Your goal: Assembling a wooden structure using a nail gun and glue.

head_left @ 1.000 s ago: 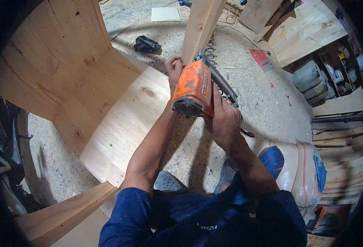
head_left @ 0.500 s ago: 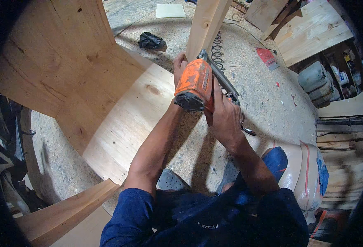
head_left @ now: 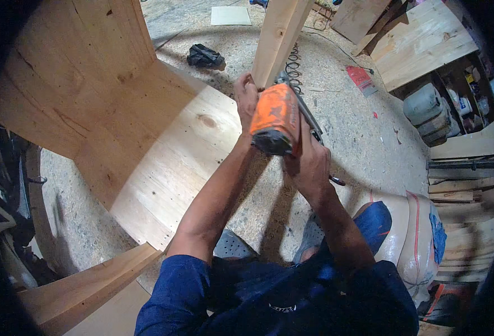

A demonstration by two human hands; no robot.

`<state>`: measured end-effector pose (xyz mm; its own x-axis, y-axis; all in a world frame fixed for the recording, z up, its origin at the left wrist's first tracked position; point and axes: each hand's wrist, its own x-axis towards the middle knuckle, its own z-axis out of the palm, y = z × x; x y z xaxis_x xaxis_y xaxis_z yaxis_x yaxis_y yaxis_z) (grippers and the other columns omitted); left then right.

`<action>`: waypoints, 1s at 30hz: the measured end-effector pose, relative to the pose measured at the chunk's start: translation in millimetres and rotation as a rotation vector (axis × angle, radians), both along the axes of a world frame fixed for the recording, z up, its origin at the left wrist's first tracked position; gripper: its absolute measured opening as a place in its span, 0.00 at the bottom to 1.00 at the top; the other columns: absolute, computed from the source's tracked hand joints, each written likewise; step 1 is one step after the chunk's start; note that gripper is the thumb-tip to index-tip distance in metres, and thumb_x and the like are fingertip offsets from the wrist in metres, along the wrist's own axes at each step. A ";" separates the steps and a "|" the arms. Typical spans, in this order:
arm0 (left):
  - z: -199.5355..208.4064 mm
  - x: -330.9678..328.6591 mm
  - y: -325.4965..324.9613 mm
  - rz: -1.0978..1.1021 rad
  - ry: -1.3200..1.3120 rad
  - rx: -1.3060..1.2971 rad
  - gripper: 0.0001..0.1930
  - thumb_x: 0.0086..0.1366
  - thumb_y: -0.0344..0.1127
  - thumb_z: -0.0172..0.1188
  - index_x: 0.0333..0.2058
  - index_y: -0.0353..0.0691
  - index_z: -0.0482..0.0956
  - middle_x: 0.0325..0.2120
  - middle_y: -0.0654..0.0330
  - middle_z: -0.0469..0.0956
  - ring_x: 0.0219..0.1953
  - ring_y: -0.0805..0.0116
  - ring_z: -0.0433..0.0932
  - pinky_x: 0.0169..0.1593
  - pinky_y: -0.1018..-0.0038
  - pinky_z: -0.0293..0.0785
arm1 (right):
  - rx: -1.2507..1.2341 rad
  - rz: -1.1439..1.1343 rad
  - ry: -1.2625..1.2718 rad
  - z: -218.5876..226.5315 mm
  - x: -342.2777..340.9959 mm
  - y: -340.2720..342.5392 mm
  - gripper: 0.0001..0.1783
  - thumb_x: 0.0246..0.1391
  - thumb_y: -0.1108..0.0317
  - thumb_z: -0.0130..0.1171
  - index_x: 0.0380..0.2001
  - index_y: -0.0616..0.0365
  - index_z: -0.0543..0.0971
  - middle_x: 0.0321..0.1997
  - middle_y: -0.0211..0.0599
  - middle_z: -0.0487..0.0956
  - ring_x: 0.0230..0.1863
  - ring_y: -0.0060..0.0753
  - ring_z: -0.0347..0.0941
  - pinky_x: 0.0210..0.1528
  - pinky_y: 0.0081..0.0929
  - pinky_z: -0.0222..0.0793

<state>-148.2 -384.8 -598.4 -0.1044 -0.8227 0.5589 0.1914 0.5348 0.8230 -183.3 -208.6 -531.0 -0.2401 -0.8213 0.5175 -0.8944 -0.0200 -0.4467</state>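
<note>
My right hand (head_left: pixel 309 162) is closed round the handle of an orange and black nail gun (head_left: pixel 276 115), its rounded back end toward me. The gun's nose is at the lower end of a pale wooden post (head_left: pixel 280 42), where the gun's body hides the contact. My left hand (head_left: pixel 247 103) has its fingers curled at the post's lower left side, partly behind the gun. Beside it lies a plywood panel (head_left: pixel 185 145), joined to a taller upright panel (head_left: pixel 79 67) on the left. A second wooden post (head_left: pixel 96 285) runs from the panel's near corner.
A coiled black hose (head_left: pixel 294 64) trails beyond the gun. On the dusty floor lie a black crumpled bag (head_left: pixel 205 56), a pale board (head_left: pixel 231 15) and a red packet (head_left: pixel 361 79). Right are jugs (head_left: pixel 426 106), stacked planks (head_left: pixel 465 235) and a white sack (head_left: pixel 412 235) by my knee.
The nail gun has shifted slightly right and toward me, and its body has turned a little. My right hand moved with it; my left hand stays at the post.
</note>
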 end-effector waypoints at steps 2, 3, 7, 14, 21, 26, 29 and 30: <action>-9.5 1.8 -1.3 0.252 -0.260 -0.196 0.16 0.53 0.31 0.67 0.39 0.36 0.74 0.41 0.51 0.71 0.50 0.47 0.70 0.51 0.55 0.70 | -0.022 -0.044 0.026 -11.4 -8.8 10.4 0.42 0.60 0.55 0.59 0.67 0.72 0.57 0.34 0.64 0.78 0.35 0.65 0.79 0.35 0.50 0.74; -15.4 3.4 -2.7 0.359 -0.416 -0.282 0.17 0.51 0.31 0.68 0.38 0.36 0.73 0.41 0.52 0.70 0.49 0.47 0.70 0.49 0.54 0.70 | -0.047 -0.087 0.050 -17.8 -13.8 14.8 0.42 0.59 0.53 0.60 0.66 0.72 0.58 0.35 0.64 0.78 0.35 0.66 0.79 0.35 0.50 0.75; -47.8 18.1 -12.6 0.109 -0.454 -0.231 0.13 0.54 0.28 0.66 0.34 0.35 0.71 0.35 0.49 0.70 0.40 0.48 0.73 0.42 0.56 0.71 | -0.024 -0.148 -0.114 -41.8 -28.1 22.7 0.37 0.55 0.62 0.65 0.64 0.64 0.64 0.44 0.57 0.80 0.47 0.59 0.80 0.46 0.42 0.77; -96.7 9.5 -8.1 -0.047 -0.112 -0.116 0.13 0.54 0.28 0.67 0.34 0.35 0.70 0.29 0.51 0.69 0.36 0.50 0.73 0.37 0.61 0.72 | 0.018 0.008 0.018 -70.8 -3.1 -1.2 0.39 0.52 0.71 0.59 0.65 0.76 0.59 0.30 0.60 0.77 0.30 0.59 0.78 0.32 0.47 0.74; -98.4 17.4 2.9 -0.040 -0.176 -0.125 0.13 0.54 0.28 0.67 0.34 0.36 0.70 0.30 0.52 0.69 0.36 0.53 0.73 0.38 0.63 0.72 | 0.120 0.052 0.000 -81.8 6.4 -17.4 0.40 0.58 0.60 0.58 0.65 0.76 0.57 0.36 0.65 0.78 0.35 0.63 0.79 0.38 0.49 0.75; -87.9 15.2 3.4 -0.018 -0.194 -0.146 0.13 0.54 0.28 0.67 0.35 0.36 0.71 0.31 0.54 0.69 0.36 0.55 0.73 0.38 0.64 0.72 | 0.020 0.072 -0.026 -77.6 2.4 -20.8 0.40 0.56 0.63 0.58 0.65 0.77 0.57 0.39 0.66 0.78 0.36 0.63 0.79 0.38 0.48 0.75; -85.5 16.1 4.9 0.027 -0.276 -0.169 0.13 0.54 0.28 0.67 0.35 0.36 0.71 0.31 0.55 0.69 0.37 0.56 0.73 0.38 0.65 0.72 | 0.041 0.074 -0.034 -73.5 3.1 -19.8 0.41 0.54 0.65 0.59 0.65 0.77 0.57 0.39 0.66 0.78 0.36 0.63 0.79 0.38 0.49 0.75; -85.3 16.9 5.2 -0.012 -0.207 -0.145 0.13 0.54 0.28 0.67 0.35 0.36 0.71 0.31 0.55 0.69 0.37 0.57 0.73 0.38 0.66 0.72 | 0.066 0.069 -0.058 -72.4 3.4 -19.0 0.41 0.53 0.67 0.59 0.65 0.77 0.56 0.39 0.66 0.78 0.36 0.63 0.79 0.38 0.49 0.75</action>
